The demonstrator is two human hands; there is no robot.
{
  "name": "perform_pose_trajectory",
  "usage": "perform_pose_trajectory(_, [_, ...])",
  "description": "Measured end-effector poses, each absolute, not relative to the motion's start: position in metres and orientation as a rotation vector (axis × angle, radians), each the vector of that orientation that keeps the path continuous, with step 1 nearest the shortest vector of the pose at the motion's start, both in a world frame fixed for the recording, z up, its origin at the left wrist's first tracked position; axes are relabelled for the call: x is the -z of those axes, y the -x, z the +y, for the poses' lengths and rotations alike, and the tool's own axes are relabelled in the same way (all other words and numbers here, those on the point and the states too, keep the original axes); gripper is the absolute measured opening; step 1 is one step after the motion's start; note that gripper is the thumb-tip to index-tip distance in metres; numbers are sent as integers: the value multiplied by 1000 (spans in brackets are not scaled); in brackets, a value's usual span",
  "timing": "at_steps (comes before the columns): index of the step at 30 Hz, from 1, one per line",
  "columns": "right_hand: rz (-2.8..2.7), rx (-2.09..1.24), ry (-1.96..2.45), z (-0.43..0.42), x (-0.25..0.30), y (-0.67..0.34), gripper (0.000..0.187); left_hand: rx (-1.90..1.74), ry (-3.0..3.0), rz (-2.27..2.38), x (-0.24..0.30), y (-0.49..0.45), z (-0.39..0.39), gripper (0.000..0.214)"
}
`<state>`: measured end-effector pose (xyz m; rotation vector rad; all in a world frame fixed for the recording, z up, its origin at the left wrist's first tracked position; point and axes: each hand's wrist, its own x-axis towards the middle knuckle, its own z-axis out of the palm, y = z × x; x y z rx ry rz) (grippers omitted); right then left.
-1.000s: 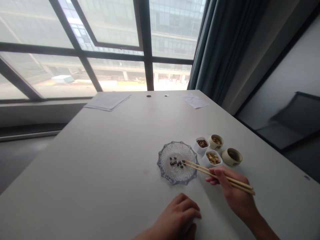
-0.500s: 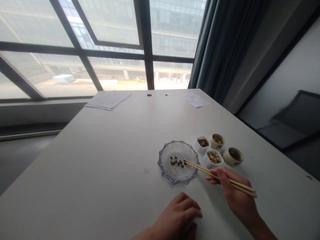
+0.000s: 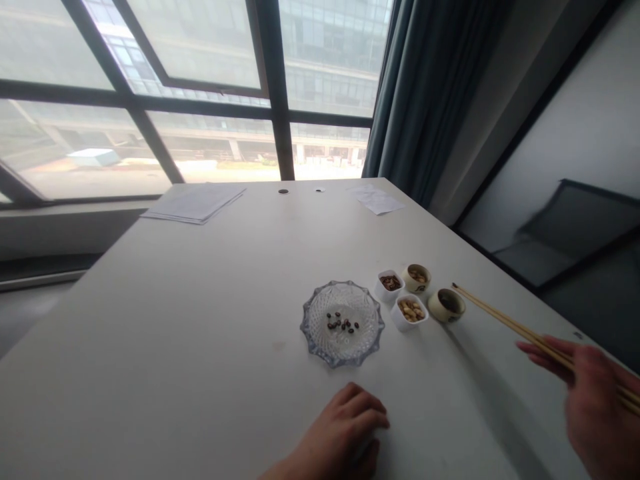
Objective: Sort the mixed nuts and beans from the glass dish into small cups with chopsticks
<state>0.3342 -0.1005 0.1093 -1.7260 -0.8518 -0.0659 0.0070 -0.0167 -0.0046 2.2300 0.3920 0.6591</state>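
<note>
My right hand (image 3: 593, 383) is closed around a pair of wooden chopsticks (image 3: 515, 325). A small dark bean (image 3: 454, 285) is pinched at their tips, just right of the darker-filled beige cup (image 3: 447, 305). My left hand (image 3: 345, 430) rests on the table with fingers loosely bent and thumb apart, holding nothing. In front of it stands a scalloped glass dish (image 3: 367, 350) with several dark beans (image 3: 343, 325) lying in its middle. Beside the dish are a white cup of brown pieces (image 3: 390, 283), a white cup of pale nuts (image 3: 410, 311) and a beige cup of pale pieces (image 3: 417, 277).
The white table (image 3: 200, 320) reaches to the windows. Stacked papers (image 3: 195, 203) lie at its far left, another sheet (image 3: 379, 200) at the far right. A dark curtain (image 3: 400, 100) hangs behind, and a dark chair shape (image 3: 585, 213) shows at right.
My right hand has lifted the chopsticks out of the glass dish and moved them right, past the cups, with a bean at the tips. My left hand stays on the table; the view has turned right.
</note>
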Motion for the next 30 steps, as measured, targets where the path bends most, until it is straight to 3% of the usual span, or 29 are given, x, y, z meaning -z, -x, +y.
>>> perform_pose_trajectory(8, [-822, 76, 1777, -94, -123, -324, 41, -638, -2225, 386, 2, -7, -14, 52])
perform_pose_trajectory(17, [-1332, -461, 1491, -58, -114, -240, 33, -685, -2238, 389, 5, -9, -16, 53])
perform_pose_trajectory(30, [-1474, -579, 1447, -43, -92, -229, 31, -688, -2235, 413, 6, -9, -18, 49])
